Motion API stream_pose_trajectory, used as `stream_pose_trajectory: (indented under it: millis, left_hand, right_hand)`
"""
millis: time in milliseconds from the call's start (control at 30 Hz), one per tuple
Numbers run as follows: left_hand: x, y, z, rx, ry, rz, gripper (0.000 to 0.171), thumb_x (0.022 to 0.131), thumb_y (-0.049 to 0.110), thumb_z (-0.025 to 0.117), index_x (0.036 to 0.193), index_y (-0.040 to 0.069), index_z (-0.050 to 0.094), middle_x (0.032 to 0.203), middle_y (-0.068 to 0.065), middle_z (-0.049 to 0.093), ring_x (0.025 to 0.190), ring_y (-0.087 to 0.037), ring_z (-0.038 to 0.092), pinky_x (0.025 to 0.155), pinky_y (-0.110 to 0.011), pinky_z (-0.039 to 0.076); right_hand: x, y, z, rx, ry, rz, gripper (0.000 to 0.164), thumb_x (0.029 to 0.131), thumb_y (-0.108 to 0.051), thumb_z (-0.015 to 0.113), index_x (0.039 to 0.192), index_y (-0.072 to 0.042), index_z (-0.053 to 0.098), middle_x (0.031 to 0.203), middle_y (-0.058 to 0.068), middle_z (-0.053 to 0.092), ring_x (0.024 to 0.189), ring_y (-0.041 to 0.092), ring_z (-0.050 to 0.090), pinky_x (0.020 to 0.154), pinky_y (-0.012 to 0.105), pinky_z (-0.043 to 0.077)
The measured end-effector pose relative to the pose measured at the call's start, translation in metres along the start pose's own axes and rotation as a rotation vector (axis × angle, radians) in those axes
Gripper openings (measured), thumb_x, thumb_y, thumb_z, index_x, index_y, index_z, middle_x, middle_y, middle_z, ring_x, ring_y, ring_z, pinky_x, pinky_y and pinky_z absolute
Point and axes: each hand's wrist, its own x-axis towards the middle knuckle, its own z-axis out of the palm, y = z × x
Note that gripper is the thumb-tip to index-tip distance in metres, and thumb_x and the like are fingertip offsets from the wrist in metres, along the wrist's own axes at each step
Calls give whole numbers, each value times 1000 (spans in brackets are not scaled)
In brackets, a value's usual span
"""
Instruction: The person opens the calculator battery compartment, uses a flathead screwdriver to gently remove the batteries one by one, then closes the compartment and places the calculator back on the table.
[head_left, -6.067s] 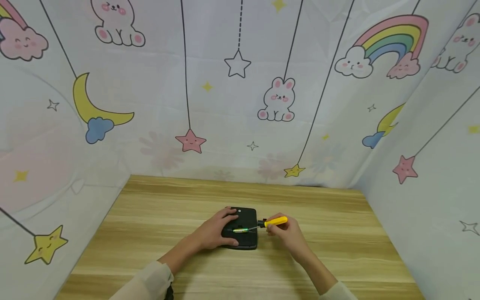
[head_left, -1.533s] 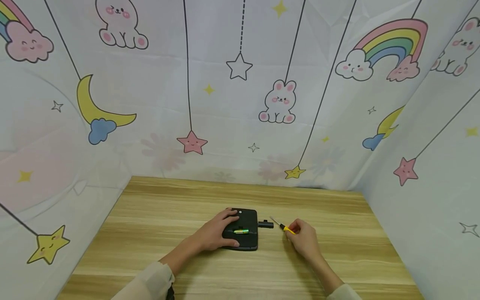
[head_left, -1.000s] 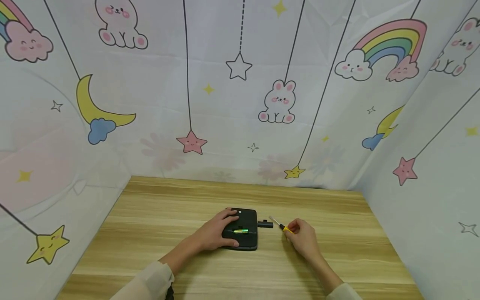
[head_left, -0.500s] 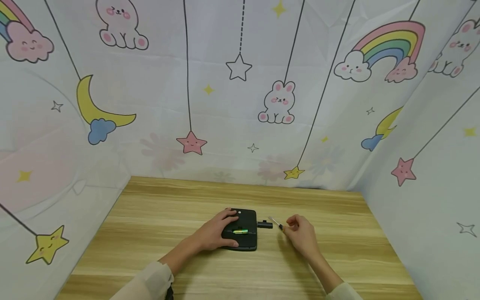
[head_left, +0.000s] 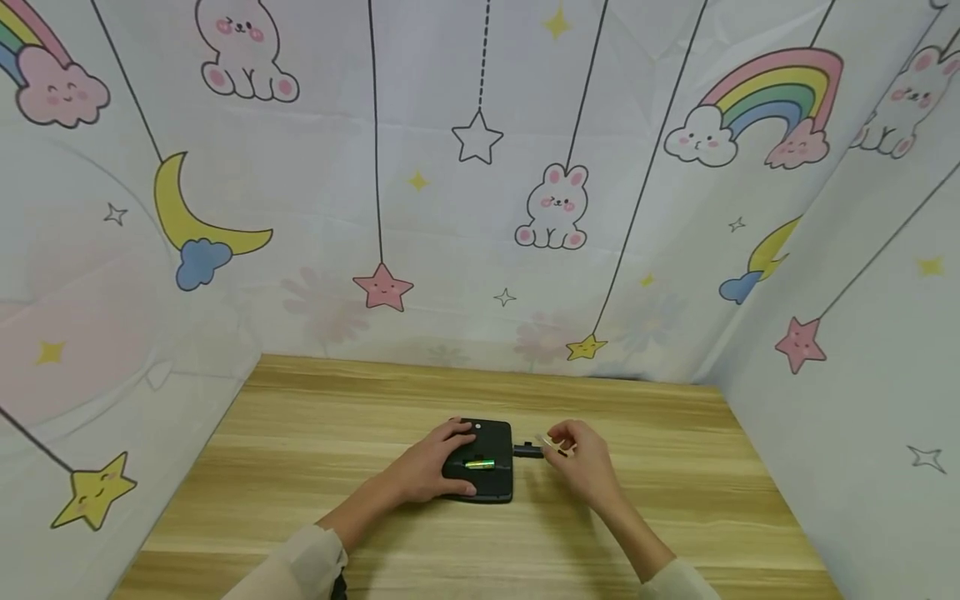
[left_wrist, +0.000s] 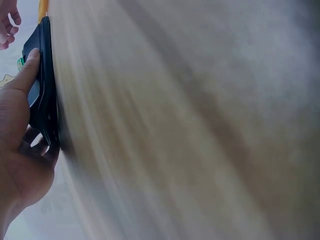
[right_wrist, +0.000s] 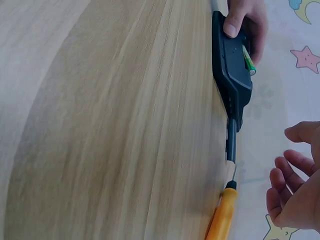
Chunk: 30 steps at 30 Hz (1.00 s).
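A flat black device point(head_left: 495, 483) lies on the table, a green battery point(head_left: 480, 464) set in its upper face. My left hand point(head_left: 427, 467) grips its left side, thumb on top and the other fingers about the edge. From the device's right edge a slim black piece point(head_left: 527, 451) extends. My right hand point(head_left: 583, 460) hovers over that piece's outer end with loosely bent fingers, holding nothing. Below this hand a screwdriver with a yellow handle point(right_wrist: 222, 212) lies on the table, its metal tip close to the black piece. From the head, the hand hides the handle.
The wooden table point(head_left: 337, 408) meets a pale curtain point(head_left: 450, 217) printed with stars, rabbits and rainbows at the back. The same cloth borders the left and right sides.
My right hand held the screwdriver's tip over the device, then brought it right and down onto the table. It has now let go and moved left. My left hand stays put.
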Motion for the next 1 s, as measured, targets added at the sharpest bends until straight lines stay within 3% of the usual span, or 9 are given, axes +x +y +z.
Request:
stream_pose_trajectory:
  millis: [300, 1000]
  left_hand:
    - [1, -2, 2, 17, 4, 2, 87, 93, 60, 76, 161, 14, 47, 171, -7, 32, 161, -33, 21, 121, -55, 36]
    - [1, -2, 1, -1, 7, 7, 87, 92, 59, 78, 160, 13, 49, 170, -7, 33, 160, -35, 23, 121, -56, 36]
  right_hand:
    - [3, -11, 10, 45, -85, -40, 21, 93, -10, 83, 111, -2, 74, 100, 7, 69, 91, 29, 64, 76, 34, 54]
    - [4, -23, 29, 99, -252, -140, 28, 94, -14, 83, 118, -2, 73, 110, 6, 70, 101, 25, 68, 87, 43, 60]
